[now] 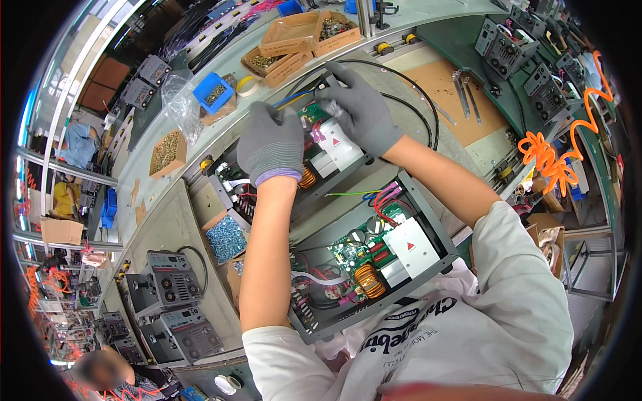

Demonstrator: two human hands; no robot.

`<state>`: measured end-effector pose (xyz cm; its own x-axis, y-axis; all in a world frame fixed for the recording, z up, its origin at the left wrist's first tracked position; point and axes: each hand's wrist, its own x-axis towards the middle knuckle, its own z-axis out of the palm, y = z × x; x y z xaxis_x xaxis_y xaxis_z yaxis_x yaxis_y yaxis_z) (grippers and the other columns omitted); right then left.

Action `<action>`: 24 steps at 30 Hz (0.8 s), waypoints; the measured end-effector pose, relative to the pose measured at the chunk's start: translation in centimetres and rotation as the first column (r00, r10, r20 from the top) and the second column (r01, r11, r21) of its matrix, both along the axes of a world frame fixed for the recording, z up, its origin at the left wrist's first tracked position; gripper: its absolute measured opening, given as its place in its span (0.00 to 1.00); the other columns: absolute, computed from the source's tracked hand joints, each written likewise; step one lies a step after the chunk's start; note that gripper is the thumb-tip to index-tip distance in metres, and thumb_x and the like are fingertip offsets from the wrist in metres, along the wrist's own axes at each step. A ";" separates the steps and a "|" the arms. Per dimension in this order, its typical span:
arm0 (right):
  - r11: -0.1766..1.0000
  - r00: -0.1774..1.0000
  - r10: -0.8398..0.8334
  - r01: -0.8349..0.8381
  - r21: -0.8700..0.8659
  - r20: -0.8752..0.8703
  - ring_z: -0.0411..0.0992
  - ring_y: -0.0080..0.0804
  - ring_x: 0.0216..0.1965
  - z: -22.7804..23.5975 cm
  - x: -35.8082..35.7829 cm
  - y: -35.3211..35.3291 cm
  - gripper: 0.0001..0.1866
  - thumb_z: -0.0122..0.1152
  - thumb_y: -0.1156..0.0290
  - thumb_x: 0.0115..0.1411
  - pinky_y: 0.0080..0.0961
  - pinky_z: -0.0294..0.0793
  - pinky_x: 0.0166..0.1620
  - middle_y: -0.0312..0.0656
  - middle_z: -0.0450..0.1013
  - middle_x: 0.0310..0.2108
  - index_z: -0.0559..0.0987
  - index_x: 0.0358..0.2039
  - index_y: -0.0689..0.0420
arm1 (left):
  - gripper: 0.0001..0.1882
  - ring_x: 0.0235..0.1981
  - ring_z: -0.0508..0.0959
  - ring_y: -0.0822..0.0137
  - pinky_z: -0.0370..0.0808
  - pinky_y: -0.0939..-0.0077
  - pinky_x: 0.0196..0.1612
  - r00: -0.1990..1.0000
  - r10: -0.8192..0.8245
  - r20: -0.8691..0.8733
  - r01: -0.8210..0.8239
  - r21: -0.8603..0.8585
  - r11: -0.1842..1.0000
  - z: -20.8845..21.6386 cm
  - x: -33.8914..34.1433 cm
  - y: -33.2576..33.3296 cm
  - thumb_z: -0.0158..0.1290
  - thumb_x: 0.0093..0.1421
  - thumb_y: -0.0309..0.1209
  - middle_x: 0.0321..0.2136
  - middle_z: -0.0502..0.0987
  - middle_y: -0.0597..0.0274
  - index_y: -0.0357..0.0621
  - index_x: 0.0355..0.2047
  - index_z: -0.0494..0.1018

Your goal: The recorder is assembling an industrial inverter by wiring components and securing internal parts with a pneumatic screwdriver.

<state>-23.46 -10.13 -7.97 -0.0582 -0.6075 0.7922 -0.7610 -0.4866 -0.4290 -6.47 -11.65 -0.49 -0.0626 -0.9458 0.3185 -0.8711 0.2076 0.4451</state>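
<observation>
Both my hands wear grey gloves and work over the far open machine chassis (304, 200), a dark metal case with a green board and a white plate. Closed fingers of my left hand (271, 142) meet blue and yellow wires (294, 99) at the chassis's far side. My right hand (361, 110) is curled beside the dark end of the black cable (421, 93), where those wires come out; its grip is partly hidden. Closer to me stands a second open chassis (321, 327) with a copper-wound coil (369, 281), a circuit board and red wires.
Blue screws fill a box (226, 239) left of the chassis. Beyond are cardboard boxes (289, 35) of metal parts and a blue bin (212, 92). Finished-looking machines (170, 281) stand at left. Metal strips (467, 97) and an orange coiled hose (548, 160) are right.
</observation>
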 end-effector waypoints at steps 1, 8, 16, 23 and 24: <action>1.000 1.000 0.001 -0.001 -0.002 -0.002 0.73 0.54 0.53 -0.2 -0.1 0.5 0.13 0.62 0.71 0.57 0.41 0.75 0.52 0.56 0.68 0.60 0.81 0.43 0.49 | 0.16 0.40 0.82 0.48 0.77 0.55 0.43 0.996 0.089 0.029 -0.087 -0.048 0.995 0.0 -0.2 0.1 0.54 0.63 0.40 0.36 0.82 0.50 0.42 0.43 0.72; 0.997 1.000 0.023 -0.023 0.073 0.004 0.74 0.54 0.50 -1.2 0.1 1.4 0.13 0.59 0.74 0.57 0.42 0.76 0.50 0.57 0.66 0.63 0.80 0.43 0.48 | 0.14 0.40 0.82 0.50 0.77 0.56 0.43 0.973 -0.070 -0.218 0.016 -0.242 0.970 -1.1 1.6 -1.1 0.57 0.61 0.36 0.38 0.81 0.52 0.47 0.45 0.72; 0.989 1.000 0.004 -0.005 0.148 0.006 0.75 0.58 0.51 -1.0 -0.7 1.8 0.09 0.58 0.65 0.65 0.40 0.76 0.50 0.59 0.67 0.62 0.80 0.43 0.49 | 0.11 0.36 0.83 0.59 0.77 0.68 0.42 0.978 -0.207 0.000 0.202 -0.226 0.953 0.8 0.3 -1.9 0.62 0.58 0.35 0.35 0.83 0.58 0.44 0.38 0.79; 0.982 0.999 0.025 -0.031 0.185 0.031 0.77 0.56 0.48 -0.8 -0.1 2.2 0.09 0.57 0.63 0.66 0.37 0.76 0.48 0.59 0.66 0.63 0.81 0.45 0.47 | 0.11 0.36 0.79 0.74 0.76 0.78 0.45 0.657 -0.659 -0.366 0.576 -0.319 0.752 -0.5 -1.5 -5.5 0.58 0.64 0.29 0.31 0.81 0.63 0.40 0.44 0.82; 0.980 0.999 0.015 -0.023 0.197 0.039 0.77 0.56 0.47 -0.9 -0.2 2.3 0.10 0.57 0.63 0.66 0.36 0.77 0.48 0.59 0.66 0.63 0.81 0.45 0.47 | 0.11 0.36 0.79 0.74 0.76 0.78 0.45 0.658 -0.656 -0.369 0.571 -0.324 0.755 -1.2 -1.8 -5.3 0.58 0.64 0.29 0.31 0.81 0.63 0.40 0.44 0.82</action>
